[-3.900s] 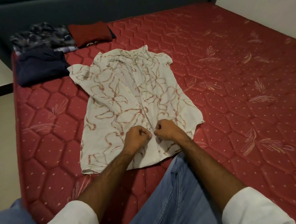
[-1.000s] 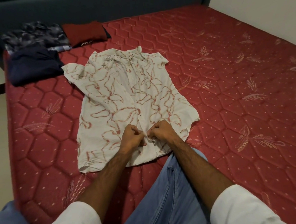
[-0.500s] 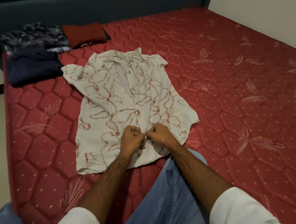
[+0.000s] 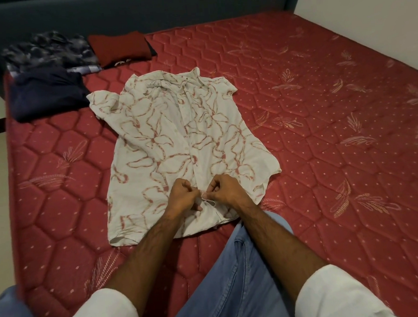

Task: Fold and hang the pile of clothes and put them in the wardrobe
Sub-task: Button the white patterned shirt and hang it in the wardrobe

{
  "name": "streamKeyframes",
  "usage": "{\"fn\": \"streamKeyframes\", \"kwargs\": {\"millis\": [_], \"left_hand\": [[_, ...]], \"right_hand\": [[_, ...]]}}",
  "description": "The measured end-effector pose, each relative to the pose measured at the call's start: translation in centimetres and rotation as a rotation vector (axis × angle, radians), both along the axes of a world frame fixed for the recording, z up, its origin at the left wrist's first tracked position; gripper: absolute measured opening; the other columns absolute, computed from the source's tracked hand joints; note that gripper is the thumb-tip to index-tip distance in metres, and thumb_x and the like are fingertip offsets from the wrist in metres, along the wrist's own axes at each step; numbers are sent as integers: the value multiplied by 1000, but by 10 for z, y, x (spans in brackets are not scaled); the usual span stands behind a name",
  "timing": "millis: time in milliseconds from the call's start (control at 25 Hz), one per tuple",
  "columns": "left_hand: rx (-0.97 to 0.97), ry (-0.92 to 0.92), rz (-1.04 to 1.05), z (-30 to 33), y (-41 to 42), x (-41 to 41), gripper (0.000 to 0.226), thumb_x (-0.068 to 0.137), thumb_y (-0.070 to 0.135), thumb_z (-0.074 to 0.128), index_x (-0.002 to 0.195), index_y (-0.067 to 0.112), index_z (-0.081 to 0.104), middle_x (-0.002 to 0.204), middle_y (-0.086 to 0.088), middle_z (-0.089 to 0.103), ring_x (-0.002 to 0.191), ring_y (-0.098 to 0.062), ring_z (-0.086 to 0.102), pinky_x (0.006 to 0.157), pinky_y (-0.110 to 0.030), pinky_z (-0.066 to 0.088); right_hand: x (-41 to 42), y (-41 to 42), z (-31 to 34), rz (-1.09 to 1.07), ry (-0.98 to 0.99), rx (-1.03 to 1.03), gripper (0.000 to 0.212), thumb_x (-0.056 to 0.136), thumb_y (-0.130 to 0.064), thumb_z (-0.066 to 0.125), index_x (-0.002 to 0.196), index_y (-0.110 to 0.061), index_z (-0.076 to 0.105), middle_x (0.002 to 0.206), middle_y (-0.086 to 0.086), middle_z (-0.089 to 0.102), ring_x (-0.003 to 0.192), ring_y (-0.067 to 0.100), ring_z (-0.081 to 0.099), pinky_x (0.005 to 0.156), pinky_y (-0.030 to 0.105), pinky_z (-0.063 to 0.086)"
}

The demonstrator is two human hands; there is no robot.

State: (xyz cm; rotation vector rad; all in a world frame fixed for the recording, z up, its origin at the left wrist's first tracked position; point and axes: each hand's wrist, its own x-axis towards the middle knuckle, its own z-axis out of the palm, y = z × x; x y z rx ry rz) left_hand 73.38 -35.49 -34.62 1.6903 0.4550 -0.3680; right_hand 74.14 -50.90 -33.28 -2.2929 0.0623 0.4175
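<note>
Button itself hidden between fingertips; probably lower placket. Left hand [image 4: 182, 198] and right hand [image 4: 226, 193] both pinch front edges of white floral shirt [image 4: 177, 145], lying flat on red mattress [image 4: 324, 125]. Hands barely shifted since earlier. Folded clothes [image 4: 49, 78] well apart, far left corner.

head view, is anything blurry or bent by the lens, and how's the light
Head view: soft, dim light without glare; the hands and shirt are fairly sharp; the patterned clothes at far left look smeared; the mattress edges bow from wide-angle distortion.
</note>
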Motion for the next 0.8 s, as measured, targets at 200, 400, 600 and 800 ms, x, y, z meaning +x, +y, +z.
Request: {"fn": "streamKeyframes", "kwargs": {"millis": [200,400,600,800], "left_hand": [[2,-33,-25,-4,0,-1,32,91,-5,65,94,13,39,78,-8,54,39,-17,56,49,-36,50],[35,-49,-29,-1,-3,-3,28,91,-4,64,97,10,42,76,-7,56,42,-22,58,48,-37,51],[211,-182,-221,14,12,11,21,95,8,57,113,16,50,77,-6,70,61,-22,64,55,-31,53],[511,-384,-270,15,35,66,20,98,5,53,115,9,63,108,-3,67,94,-15,60,76,-21,40]], "right_hand": [[5,-4,2,-12,71,40,13,78,-27,82,71,-18,75,78,3,76,82,23,73,81,44,61],[4,-1,2,-84,65,37,11,79,-21,83,76,-18,73,78,-3,75,82,16,73,84,41,60],[20,-6,19,-145,-34,-106,13,87,-10,59,91,-18,68,85,-2,73,81,20,70,78,40,59],[63,30,29,40,-241,-245,31,84,-40,70,104,-19,60,98,-2,64,88,20,62,73,34,50]]}}
